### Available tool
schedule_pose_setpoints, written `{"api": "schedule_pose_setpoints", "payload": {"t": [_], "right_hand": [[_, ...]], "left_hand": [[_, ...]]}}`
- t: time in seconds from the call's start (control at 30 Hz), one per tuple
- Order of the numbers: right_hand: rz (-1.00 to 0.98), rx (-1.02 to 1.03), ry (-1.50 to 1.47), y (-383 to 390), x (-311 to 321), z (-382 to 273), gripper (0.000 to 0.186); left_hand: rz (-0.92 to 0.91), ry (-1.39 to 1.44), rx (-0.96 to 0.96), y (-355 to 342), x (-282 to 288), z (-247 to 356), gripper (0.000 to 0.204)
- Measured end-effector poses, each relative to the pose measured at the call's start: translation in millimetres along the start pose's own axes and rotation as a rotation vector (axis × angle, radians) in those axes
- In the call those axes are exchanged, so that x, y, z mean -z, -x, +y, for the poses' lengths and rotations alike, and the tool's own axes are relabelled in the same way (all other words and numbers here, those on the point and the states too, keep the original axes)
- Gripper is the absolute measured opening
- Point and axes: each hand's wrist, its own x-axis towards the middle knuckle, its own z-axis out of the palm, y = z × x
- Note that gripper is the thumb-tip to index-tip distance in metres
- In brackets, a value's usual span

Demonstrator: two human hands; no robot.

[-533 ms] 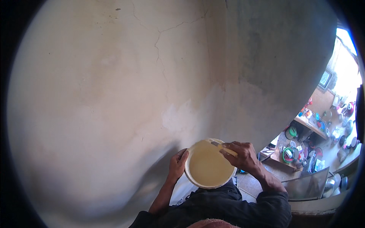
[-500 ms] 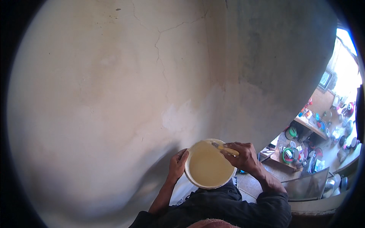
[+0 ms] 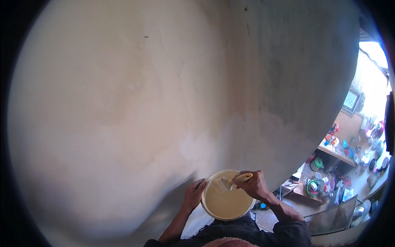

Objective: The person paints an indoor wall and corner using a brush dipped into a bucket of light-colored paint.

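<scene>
My left hand (image 3: pixel 194 194) grips the left rim of a round pale bucket (image 3: pixel 204 203), thumb up by the edge. Cream-coloured paint (image 3: pixel 227 204) fills much of the bucket. In my right hand (image 3: pixel 253 184) is a paintbrush (image 3: pixel 244 177) with a yellowish handle. Its bristle end is over the paint near the far side of the bucket; whether the bristles are dipped in I cannot tell. The bucket is in front of my body, close to the wall (image 3: pixel 123 136).
The beige wall has thin cracks and a paler patch, and meets a greyer wall (image 3: pixel 288 82) at a corner. Beyond its edge at the right lie a low table (image 3: pixel 314 194) with basins, a shelf (image 3: pixel 335 153) with kitchenware, and a leaning panel (image 3: pixel 333 216).
The bucket and both hands sit lower in the picture as the view tilts up. My right hand has turned the brush, its bristle end now further inside the rim.
</scene>
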Motion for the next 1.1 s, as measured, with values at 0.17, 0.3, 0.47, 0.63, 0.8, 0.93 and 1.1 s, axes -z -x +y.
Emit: {"api": "schedule_pose_setpoints", "payload": {"t": [0.17, 0.3, 0.47, 0.63, 0.8, 0.93, 1.1], "right_hand": [[0.204, 0.144, 0.02, -1, 19, 7, 0.024], [0.314, -0.03, -0.47, -9, 40, -4, 0.022], [0.337, 0.155, -0.929, -72, 88, 3, 0.024], [0.668, 0.453, -1.029, -170, 149, -93, 0.031], [0.461, 0.855, -1.144, -269, 193, -194, 0.047], [0.083, 1.031, -1.228, -389, 276, -206, 0.046], [0.23, 1.013, -1.637, -432, 242, -254, 0.03]], "left_hand": [[0.007, 0.088, -0.014, -2, -3, -26, 0.042], [0.022, 0.089, -0.046, -5, -2, -48, 0.043], [0.007, 0.133, -0.043, -9, -4, -58, 0.042], [0.038, 0.094, -0.048, -2, -4, -41, 0.042], [0.059, 0.036, -0.048, 2, 5, -42, 0.041], [0.048, 0.001, -0.025, -2, -4, -31, 0.042], [0.102, 0.012, 0.003, 12, 0, -31, 0.042]]}}
